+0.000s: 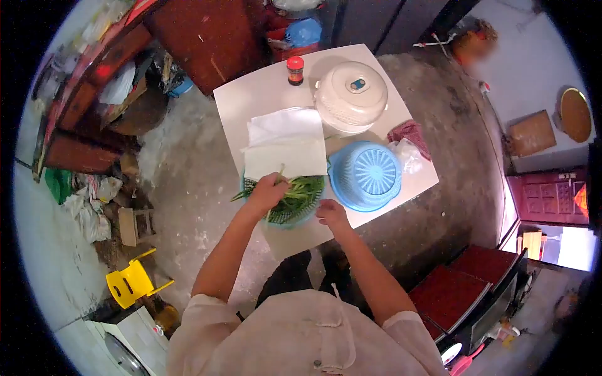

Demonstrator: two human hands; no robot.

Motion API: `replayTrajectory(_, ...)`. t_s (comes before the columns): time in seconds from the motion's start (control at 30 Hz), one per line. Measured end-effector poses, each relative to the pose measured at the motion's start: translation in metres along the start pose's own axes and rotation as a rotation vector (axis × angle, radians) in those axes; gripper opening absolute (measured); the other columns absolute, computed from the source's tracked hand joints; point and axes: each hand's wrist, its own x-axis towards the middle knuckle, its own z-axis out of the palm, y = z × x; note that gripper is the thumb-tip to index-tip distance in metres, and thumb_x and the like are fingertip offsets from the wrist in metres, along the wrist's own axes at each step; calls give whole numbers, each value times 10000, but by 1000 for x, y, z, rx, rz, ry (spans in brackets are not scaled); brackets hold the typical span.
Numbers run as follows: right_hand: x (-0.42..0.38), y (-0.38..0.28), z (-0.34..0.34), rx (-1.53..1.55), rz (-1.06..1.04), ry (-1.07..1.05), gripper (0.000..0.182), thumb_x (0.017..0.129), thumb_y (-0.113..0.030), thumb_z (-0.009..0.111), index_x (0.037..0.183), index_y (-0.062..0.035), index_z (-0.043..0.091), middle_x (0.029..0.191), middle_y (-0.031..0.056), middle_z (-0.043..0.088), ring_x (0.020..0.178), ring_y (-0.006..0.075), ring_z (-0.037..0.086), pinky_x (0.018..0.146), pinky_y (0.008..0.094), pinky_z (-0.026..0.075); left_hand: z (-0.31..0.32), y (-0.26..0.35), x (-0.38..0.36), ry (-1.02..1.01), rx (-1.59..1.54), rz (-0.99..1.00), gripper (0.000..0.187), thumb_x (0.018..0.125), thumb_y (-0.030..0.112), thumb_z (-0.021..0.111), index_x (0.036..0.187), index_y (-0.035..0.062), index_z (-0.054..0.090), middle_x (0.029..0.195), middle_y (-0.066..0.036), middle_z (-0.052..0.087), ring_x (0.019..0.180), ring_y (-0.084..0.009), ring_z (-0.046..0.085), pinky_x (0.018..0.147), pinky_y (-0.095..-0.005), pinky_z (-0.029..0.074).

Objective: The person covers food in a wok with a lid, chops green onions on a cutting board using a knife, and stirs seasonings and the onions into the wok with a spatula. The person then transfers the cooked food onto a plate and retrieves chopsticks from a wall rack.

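Left hand (268,192) closed around green stalks (302,188) in the green basket (285,216), right hand (330,212) loosely curled on its rim, blue colander (365,175) just beyond.

I read this as a home kitchen corner, bare concrete floor (188,188), small white table (251,94) with colanders, sauce jar (295,70), cluttered wooden shelves (94,81)

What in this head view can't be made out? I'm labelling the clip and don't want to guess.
- Green basket: far side covered by the white sheet.
- Left hand: grips the green stalks; their kind is too small to tell.
- Right hand: fingers curled at the basket rim; contact unclear.
- Red-lidded jar: label too small.
- White domed cover: contents hidden.
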Motion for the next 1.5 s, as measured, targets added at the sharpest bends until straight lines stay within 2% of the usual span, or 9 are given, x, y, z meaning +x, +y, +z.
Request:
replayTrajectory(0.33,-15,-26,15,-40,-86,14,257,916,-156,626,1145,-44,594,903,65,635,695,152,643,554,281,495,-28,138,-86,-99,-666,110,105,912,128,581,854,63,523,679,-23,556,553,-123,509,501,-275,394)
replayTrajectory(0.47,-15,-20,19,-97,-61,-11,284,907,-205,635,1142,-53,593,912,44,643,706,150,660,583,274,494,-35,119,-88,218,167,202,97,909,148,609,876,58,598,778,-14,613,719,-118,562,648,-275,466)
replayTrajectory(0.53,-17,-15,18,-97,2,-31,301,896,-221,638,1142,-54,593,916,33,646,715,146,664,599,270,493,-12,61,-55,151,102,268,147,901,169,622,942,32,656,798,-63,659,773,-212,632,718,-350,512)
replayTrajectory(0.6,-15,-6,16,-79,81,-68,304,894,-222,636,1142,-52,593,919,31,647,715,146,664,597,271,492,16,-33,-13,174,652,255,233,887,148,608,1095,54,657,910,-135,679,881,-339,657,785,-439,523)
replayTrajectory(0.7,-28,-9,14,-165,68,-69,291,891,-219,634,1132,-59,600,920,28,647,718,148,665,595,274,491,42,-52,7,106,857,89,331,886,136,572,1212,105,623,1105,-178,629,966,-423,624,824,-499,512)
replayTrajectory(0.9,-26,14,-5,17,87,-113,263,890,-216,634,1104,-64,614,924,34,651,723,151,667,597,278,495,66,-84,41,268,925,111,260,857,156,630,1113,115,626,1174,-135,556,932,-387,631,775,-474,523)
replayTrajectory(1.1,-42,1,12,-251,-10,-21,234,902,-142,572,1070,11,628,987,124,654,854,275,651,687,410,556,32,-36,41,170,726,263,270,803,214,716,1040,117,631,966,-119,569,849,-339,615,724,-449,508)
replayTrajectory(1.23,-6,54,24,-1001,-594,2,380,855,-134,592,1233,-108,568,1123,162,619,904,347,664,732,448,536,16,-20,55,158,777,423,212,837,178,655,1034,106,626,928,-132,570,833,-356,608,731,-451,499)
replayTrajectory(1.5,-28,16,59,-1529,-515,-199,469,795,-74,579,1259,-125,540,1195,202,536,932,356,632,803,491,523,45,-54,7,41,840,284,215,843,123,596,1051,75,626,980,-151,649,917,-372,631,744,-498,517)
